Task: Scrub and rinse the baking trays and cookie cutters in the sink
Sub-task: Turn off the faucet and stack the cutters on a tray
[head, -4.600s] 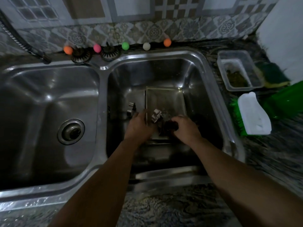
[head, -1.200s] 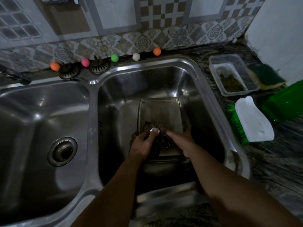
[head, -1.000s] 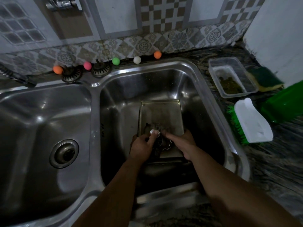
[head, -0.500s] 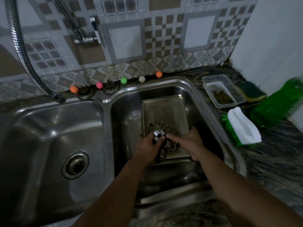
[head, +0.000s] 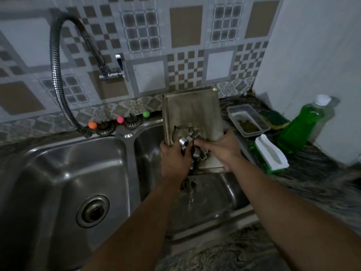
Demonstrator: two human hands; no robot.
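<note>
The person held a baking tray (head: 192,114) tilted up over the right basin of the sink (head: 234,194), its far edge against the tiled wall; the left hand (head: 174,159) curled its fingers round metal cookie cutters (head: 192,149) at the tray's near left corner, and the right hand (head: 222,147) gripped the near right edge, forefinger stretched toward the cutters. This looked like gathering the pieces before scrubbing, so the next move probably called for setting them under the faucet hose (head: 58,75), which hung over the left basin. That basin offered open room, whereas the scrub brush (head: 271,153), the soap bottle (head: 300,126) and a plastic tub (head: 247,120) crowded the tabletop just beside the right rim.
</note>
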